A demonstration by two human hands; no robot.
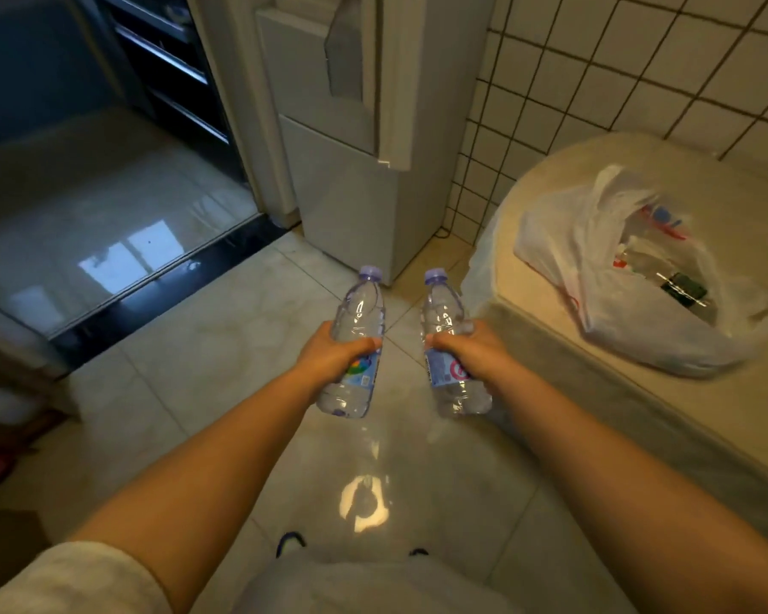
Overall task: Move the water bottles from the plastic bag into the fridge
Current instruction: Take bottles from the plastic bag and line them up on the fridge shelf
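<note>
Left hand: the left hand (329, 354) is wrapped round the middle of a clear plastic water bottle with a pale purple cap (355, 343), fingers (364, 345) clamped across the label, cap pointing away from the body.
Right hand: the right hand (473, 350) holds a second clear plastic water bottle with a purple cap (451, 343) the same way, fingers closed round its waist.
Bottles: both are in the air above the glossy pale tiled floor (222, 347), near each other but apart, between the person and the fridge.
Bag: the crumpled white plastic bag (604, 268) lies open on the beige worktop (550, 312) to the right; more items show inside, though which are bottles I cannot tell.
Fridge: the tall pale grey fridge (342, 170) stands ahead against the white tiled wall (595, 59); its upper door looks ajar, the inside hidden.
Step in hand: carrying the pair to the fridge.
Doing it well: keep a firm mid-body grip (thin walls dent under a hard squeeze), hold the bottles apart so they do not knock, and probably free one hand to pull the door wide before shelving.
</note>
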